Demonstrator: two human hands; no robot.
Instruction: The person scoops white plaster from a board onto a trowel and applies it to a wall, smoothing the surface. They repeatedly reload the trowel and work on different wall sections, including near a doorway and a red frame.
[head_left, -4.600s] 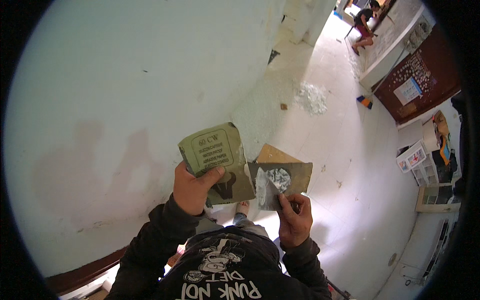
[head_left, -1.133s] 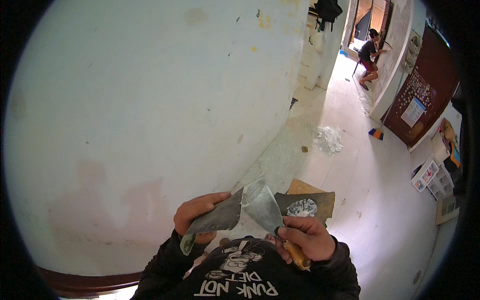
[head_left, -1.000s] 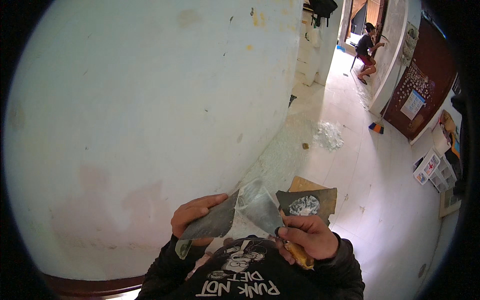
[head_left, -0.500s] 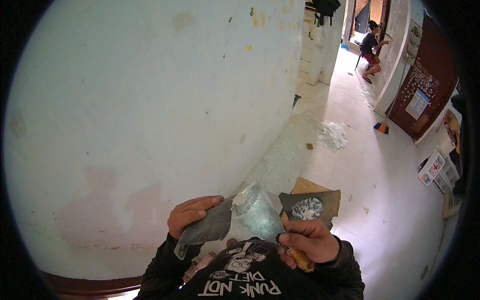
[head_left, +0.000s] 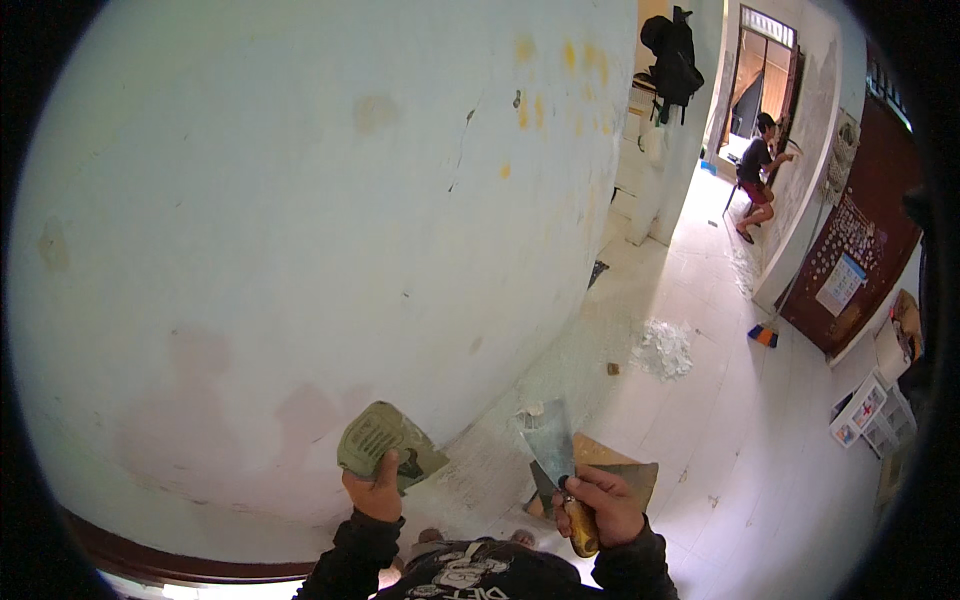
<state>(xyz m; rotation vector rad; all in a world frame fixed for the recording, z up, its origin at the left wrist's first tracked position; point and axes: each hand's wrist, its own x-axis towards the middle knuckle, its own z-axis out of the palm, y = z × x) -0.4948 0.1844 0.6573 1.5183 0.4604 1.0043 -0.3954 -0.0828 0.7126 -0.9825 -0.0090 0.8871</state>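
Observation:
My left hand (head_left: 375,492) grips a folded piece of sandpaper (head_left: 372,432) by its lower edge, thumb on top. Its greenish printed backing faces up, close to the pale wall. In my right hand (head_left: 612,510) is a putty knife (head_left: 548,437), held where the yellow handle meets the blade. The wide metal blade points up and away, with whitish residue at its tip. A gap separates blade and sandpaper. Beneath the right hand, a brown board (head_left: 598,454) and a dark sheet lie on the floor, partly hidden by hand and knife.
The pale wall (head_left: 250,250) fills the left side. White debris (head_left: 664,349) and a small brown block (head_left: 613,369) lie on the tiles. A broom (head_left: 763,335) stands by a brown door. A white rack (head_left: 870,415) is at right. Farther off, a person (head_left: 755,175) sits facing a wall.
The sandpaper has turned from its dark face to its printed backing, and my left hand has lowered. The putty knife has moved away from it, blade now upward. The head view has shifted upward.

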